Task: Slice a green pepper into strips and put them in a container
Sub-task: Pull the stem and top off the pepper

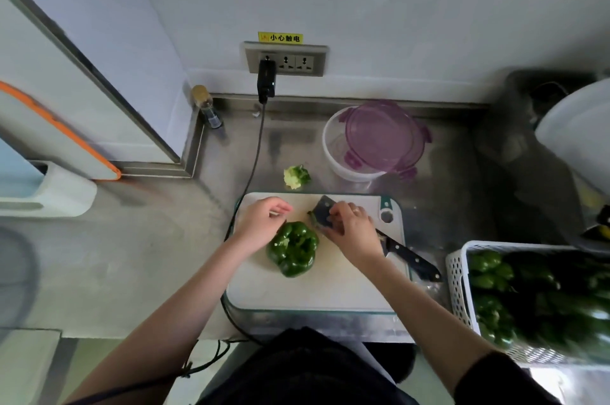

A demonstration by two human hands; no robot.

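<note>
Right hand (351,228) lies over the blade of a black-handled kitchen knife (407,256), fingers pinching a small green pepper scrap (313,218) against it; blade mostly hidden. Left hand (260,223) loosely curled, holding nothing, touching the cored green bell pepper (293,248) on the white cutting board (313,295). Beyond the board on the steel surface (445,193): cut stem core (296,176), round white container (343,153) with purple lid (384,137) askew. Right of board: white basket (458,285) of blurred peppers.
</note>
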